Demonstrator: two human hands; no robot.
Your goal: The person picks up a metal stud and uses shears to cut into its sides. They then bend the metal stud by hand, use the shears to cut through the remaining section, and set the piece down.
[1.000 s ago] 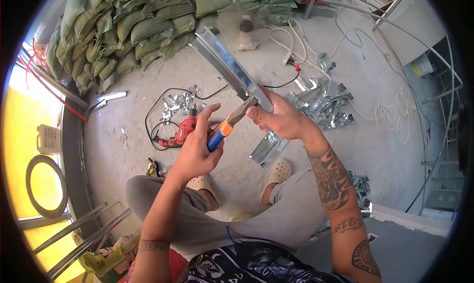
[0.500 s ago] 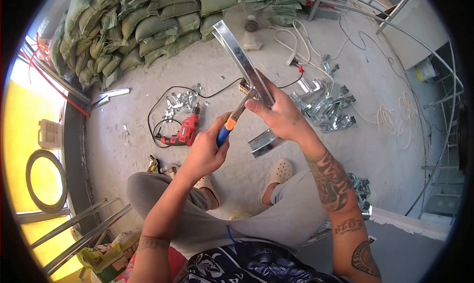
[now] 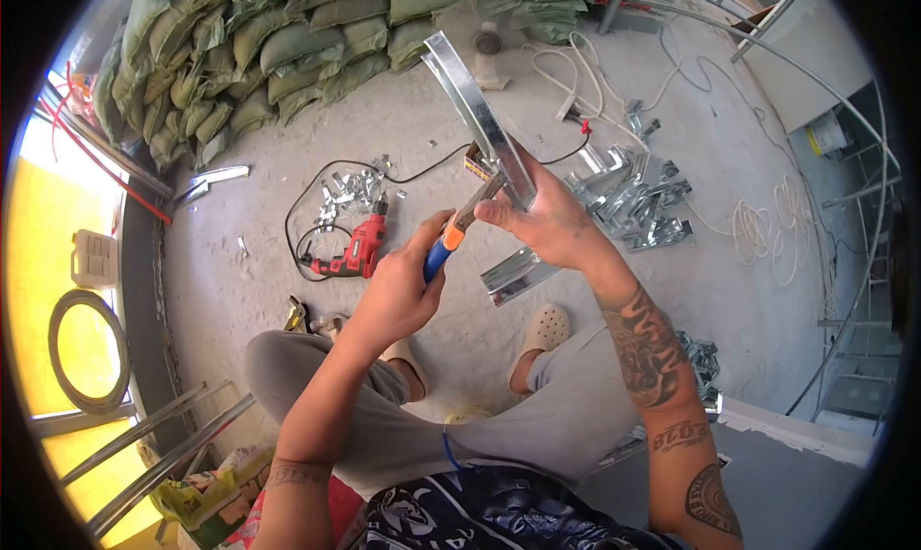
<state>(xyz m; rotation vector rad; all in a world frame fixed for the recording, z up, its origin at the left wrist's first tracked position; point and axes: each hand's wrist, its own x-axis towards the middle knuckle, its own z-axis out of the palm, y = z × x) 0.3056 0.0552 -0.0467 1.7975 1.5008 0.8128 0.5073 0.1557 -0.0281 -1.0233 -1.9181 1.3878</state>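
Observation:
My left hand (image 3: 401, 286) is closed round the blue and orange handles of a pair of tin snips (image 3: 437, 259). The snips' metal jaws meet the near edge of a shiny metal channel (image 3: 477, 113), beside my right thumb. My right hand (image 3: 552, 222) grips that channel near its lower end, the rest slanting up and away to the left. Another length of channel (image 3: 523, 276) shows below my right hand; whether it joins the held one is hidden. Behind the held channel, a small yellow and dark box (image 3: 475, 161) is partly covered.
A red drill (image 3: 357, 251) with a black cord lies left, beside metal scraps (image 3: 347, 190). Cut metal pieces (image 3: 633, 200) are heaped at right, near white cables (image 3: 585, 80). Stacked green sacks (image 3: 317, 46) line the back. Metal bars (image 3: 182, 454) lean at lower left.
The channel's upper end has shifted slightly right and turned a little, with more of its flat face showing. Both hands keep their grips and have hardly moved.

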